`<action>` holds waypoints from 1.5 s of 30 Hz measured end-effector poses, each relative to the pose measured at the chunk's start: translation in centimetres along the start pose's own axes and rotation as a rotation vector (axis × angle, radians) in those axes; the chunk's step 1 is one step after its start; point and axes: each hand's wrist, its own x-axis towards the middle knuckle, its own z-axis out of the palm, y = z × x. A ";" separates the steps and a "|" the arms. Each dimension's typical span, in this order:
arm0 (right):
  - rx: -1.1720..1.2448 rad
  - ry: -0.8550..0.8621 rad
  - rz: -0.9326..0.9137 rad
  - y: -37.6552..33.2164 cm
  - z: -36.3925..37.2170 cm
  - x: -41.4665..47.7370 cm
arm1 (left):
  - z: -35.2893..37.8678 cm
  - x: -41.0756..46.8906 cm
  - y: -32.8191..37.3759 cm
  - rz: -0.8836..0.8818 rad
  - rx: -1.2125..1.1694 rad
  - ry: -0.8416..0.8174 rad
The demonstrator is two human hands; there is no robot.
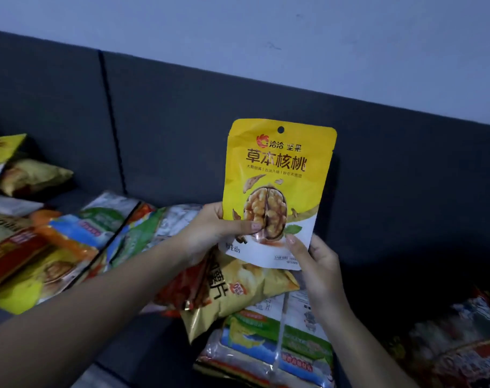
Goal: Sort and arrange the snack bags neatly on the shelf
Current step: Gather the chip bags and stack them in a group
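- A dark grey padded surface [392, 177] runs across the back, with a pale wall [266, 32] above it. It looks like a sofa back. No shelf can be seen here.
- Lots of snack bags lie in a messy spread on the grey seat below. They overlap each other.
- Both hands hold up one yellow walnut bag [277, 175]. It stands upright in the air, in front of the grey back, above the pile.
- The left hand [210, 233] pinches the bag's lower left side, with the thumb pressed on the front, over the walnut picture.
- The right hand [319, 264] pinches the lower right corner, thumb on the front and fingers behind.
- The bag looks light and thin. It is flat and a bit crinkly, so it can bend or flop if held by one corner only.
- The shiny front may be slippery. Holding the two lower sides, as now, keeps it straight.
- The nuts inside could crack, so a soft squeeze on the edges seems best.
- Just under it lies a puffy golden chip bag [238, 301]. That one is full of air and would squash easily.
- A clear bag with blue and green print [269, 351] lies lower down, flat and floppy.
- Far left sits another puffy gold bag [34, 175].
- The sorting looks barely begun, since most bags lie in a jumble.
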 end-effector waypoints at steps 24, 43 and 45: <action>-0.701 0.179 0.017 -9.9 -1.1 1.9 | -11.0 -2.8 1.8 -0.043 -0.013 0.284; 0.297 0.141 -0.264 -8.4 34.7 -0.9 | -31.1 -15.6 3.3 -0.200 0.020 0.639; 0.438 0.037 -0.123 -7.8 39.2 -2.1 | -33.8 -17.5 3.8 -0.195 0.023 0.675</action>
